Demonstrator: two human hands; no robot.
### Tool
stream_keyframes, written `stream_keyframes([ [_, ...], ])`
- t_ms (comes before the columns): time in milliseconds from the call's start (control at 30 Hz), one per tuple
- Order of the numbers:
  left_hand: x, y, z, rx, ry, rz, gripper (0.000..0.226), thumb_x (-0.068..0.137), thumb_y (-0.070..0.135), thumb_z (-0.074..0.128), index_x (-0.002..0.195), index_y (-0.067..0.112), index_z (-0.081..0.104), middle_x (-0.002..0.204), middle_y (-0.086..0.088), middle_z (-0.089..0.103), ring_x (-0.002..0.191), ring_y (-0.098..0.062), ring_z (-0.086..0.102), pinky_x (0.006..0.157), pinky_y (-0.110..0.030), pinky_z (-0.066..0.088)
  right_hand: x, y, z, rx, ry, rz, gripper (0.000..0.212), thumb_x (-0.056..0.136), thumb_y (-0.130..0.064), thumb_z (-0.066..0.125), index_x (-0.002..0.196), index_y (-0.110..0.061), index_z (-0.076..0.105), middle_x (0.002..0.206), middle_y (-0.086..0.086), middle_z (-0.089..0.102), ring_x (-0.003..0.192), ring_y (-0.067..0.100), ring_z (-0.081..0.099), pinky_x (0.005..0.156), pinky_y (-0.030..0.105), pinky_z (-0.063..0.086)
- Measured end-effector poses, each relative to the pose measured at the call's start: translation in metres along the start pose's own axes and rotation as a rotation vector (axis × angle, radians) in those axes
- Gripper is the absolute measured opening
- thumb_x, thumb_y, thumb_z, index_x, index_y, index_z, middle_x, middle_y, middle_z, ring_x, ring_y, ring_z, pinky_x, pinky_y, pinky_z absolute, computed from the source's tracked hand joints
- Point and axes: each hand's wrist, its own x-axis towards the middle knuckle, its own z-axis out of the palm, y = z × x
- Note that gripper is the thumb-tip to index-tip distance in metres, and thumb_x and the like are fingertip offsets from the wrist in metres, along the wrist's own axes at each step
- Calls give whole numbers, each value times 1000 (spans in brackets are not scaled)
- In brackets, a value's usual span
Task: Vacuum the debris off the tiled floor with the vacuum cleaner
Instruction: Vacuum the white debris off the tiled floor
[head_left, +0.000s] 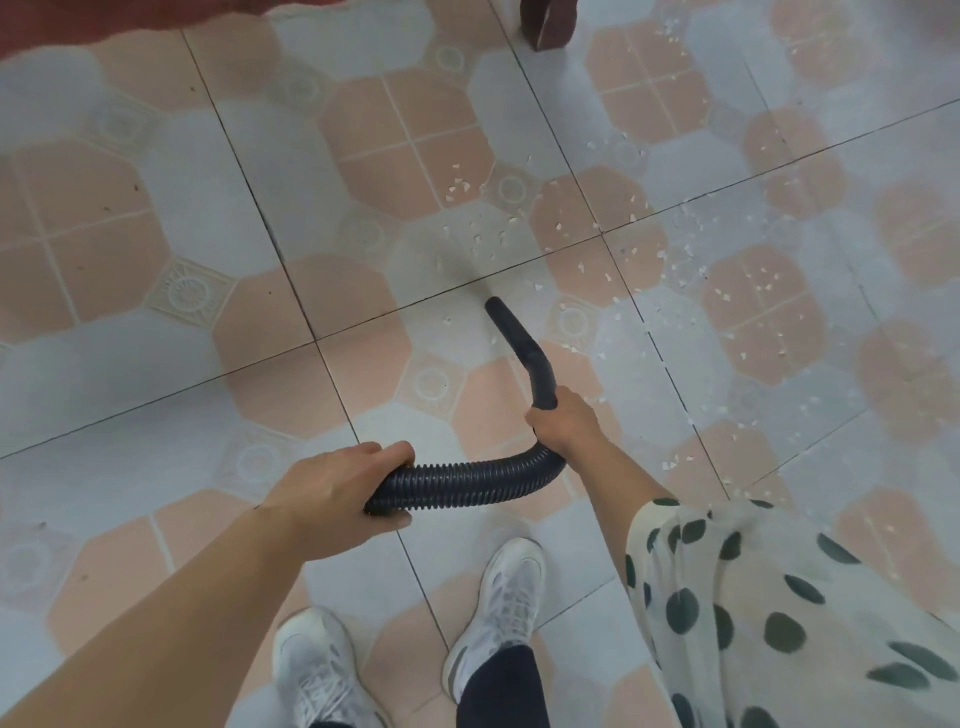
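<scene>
Head view: a person stands on the tiled floor (171, 364), looking down at both hands on a black vacuum hose.
Left hand (337, 488): fingers curled over the ribbed hose (467, 480), thumb beneath it; a full grasp.
Right hand (563, 421): fingers clenched round the base of the rigid nozzle (522, 345), where it meets the ribbed hose.
Nozzle position: curves forward and down from the right hand; the tip sits near a grout line, and contact with the floor cannot be confirmed.
Debris (571, 223): small white flakes scattered ahead of and to the right of the tip, densest on the right-hand tiles; a few lie near the tip.
Footwear: two white shoes (511, 597) on the floor, below the hose.
Sleeve (753, 597): pale with dark spots, on the right arm.
Top edge: a dark furniture leg (548, 23) stands on the tiles.
</scene>
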Motion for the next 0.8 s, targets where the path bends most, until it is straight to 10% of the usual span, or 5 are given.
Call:
stream_keyframes([
  [400,-4,20,18,-7,-56,-45,40,75,4,54,98,34,40,87,11,51,79,-17,53,67,-36,48,-14,12,10,-100,-125,-82,43,92,-21,55,133,-10,45,120,12,59,100,29,58,76,35,48],
  [800,-5,54,28,45,-124,44,29,82,26,60,101,34,40,88,11,55,80,-14,54,63,-28,44,-26,61,4,-10,1,120,47,92,-18,53,137,-8,41,123,13,57,90,26,51,71,32,44],
])
